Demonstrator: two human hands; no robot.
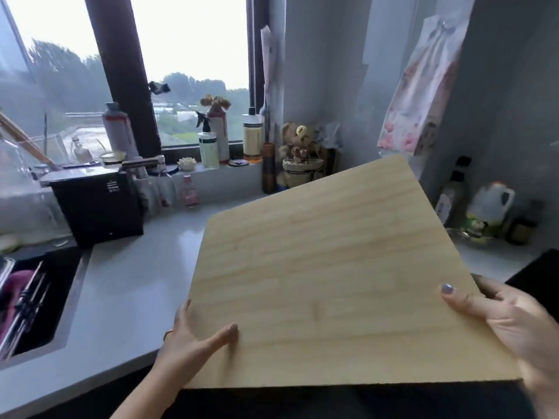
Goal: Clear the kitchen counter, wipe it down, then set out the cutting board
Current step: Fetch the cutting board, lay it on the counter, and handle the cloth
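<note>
White counter (130,282) carries black appliance (96,207) (beside sink (39,303))

Pale wooden cutting board (332,267), matt and finely grained, over a smooth, glossy grey counter (130,282). Far left, a matt black box (96,207); at the far window, a translucent plastic spray bottle (208,149) and a plush teddy bear (298,137).
</note>
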